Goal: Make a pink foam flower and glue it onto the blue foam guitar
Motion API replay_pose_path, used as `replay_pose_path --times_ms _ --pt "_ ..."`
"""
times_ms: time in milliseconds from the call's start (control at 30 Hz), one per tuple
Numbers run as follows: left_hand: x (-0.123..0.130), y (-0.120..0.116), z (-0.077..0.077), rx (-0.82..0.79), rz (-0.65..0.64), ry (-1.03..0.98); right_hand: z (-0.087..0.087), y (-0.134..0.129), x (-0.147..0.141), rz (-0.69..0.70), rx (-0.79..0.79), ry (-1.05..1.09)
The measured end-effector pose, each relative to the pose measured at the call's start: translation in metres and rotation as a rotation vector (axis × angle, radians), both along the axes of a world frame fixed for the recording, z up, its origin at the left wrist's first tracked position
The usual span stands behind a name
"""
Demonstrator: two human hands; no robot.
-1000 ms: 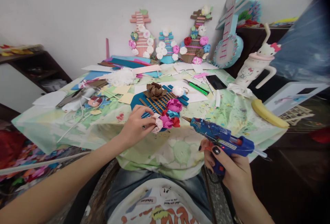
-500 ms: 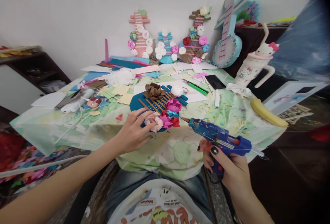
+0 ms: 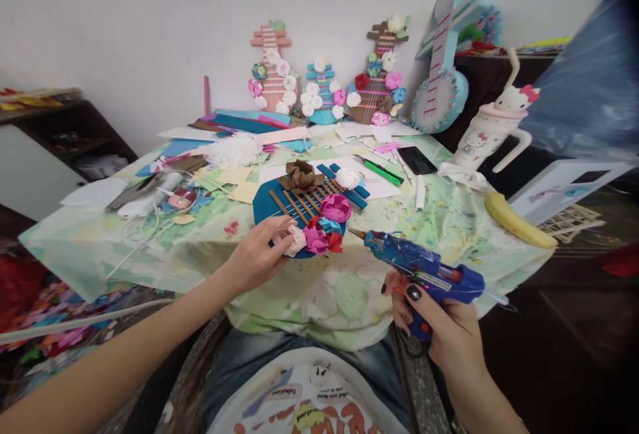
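My left hand [image 3: 262, 251] is at the near left edge of a blue paper lute [image 3: 268, 199], its fingers closed round a pale pink paper flower [image 3: 296, 239]. The lute lies on the table near its front edge, with brown strips and thin strings across it. A brown flower [image 3: 301, 176], a white flower [image 3: 348, 178] and a magenta flower [image 3: 335, 208] sit on it, with smaller blue and red ones. In my right hand [image 3: 439, 321] is a blue hot glue gun [image 3: 424, 267]. Its nozzle points left, just off the lute's right side, apart from the flowers.
A green cutter knife [image 3: 382, 170] and a phone [image 3: 417, 160] lie behind the lute. To the right are a banana [image 3: 519, 221] and a tumbler [image 3: 482, 138]. Finished paper lutes [image 3: 322, 91] lean on the wall. Paper scraps and a white cable are at left.
My left hand's fingers have drawn in from a spread pose and closed round the pale pink flower. The lute has shifted very slightly right; the glue gun has barely moved.
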State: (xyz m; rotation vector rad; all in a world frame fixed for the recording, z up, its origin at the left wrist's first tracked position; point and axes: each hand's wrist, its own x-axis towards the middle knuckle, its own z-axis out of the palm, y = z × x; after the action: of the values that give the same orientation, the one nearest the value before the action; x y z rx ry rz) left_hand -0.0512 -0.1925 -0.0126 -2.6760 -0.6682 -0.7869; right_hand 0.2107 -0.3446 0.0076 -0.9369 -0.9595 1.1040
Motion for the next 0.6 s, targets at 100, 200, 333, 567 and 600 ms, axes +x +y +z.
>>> replay_pose_path --times_ms 100,200,333,567,600 --pt "-0.001 0.000 0.000 0.001 0.008 -0.047 -0.001 0.000 0.000 0.003 -0.006 -0.003" --pt "0.001 0.000 0.002 0.000 0.010 -0.062 -0.002 -0.001 0.001 0.008 -0.008 0.006" --pt "0.006 0.000 0.007 -0.018 0.001 -0.032 -0.003 -0.001 0.002 0.019 -0.012 0.007" --pt "0.008 0.000 0.011 -0.106 0.010 -0.081 0.000 -0.002 0.001 0.003 -0.008 -0.011" --pt "0.007 0.001 0.010 -0.112 0.008 -0.087 0.000 -0.002 0.001 0.002 -0.010 -0.013"
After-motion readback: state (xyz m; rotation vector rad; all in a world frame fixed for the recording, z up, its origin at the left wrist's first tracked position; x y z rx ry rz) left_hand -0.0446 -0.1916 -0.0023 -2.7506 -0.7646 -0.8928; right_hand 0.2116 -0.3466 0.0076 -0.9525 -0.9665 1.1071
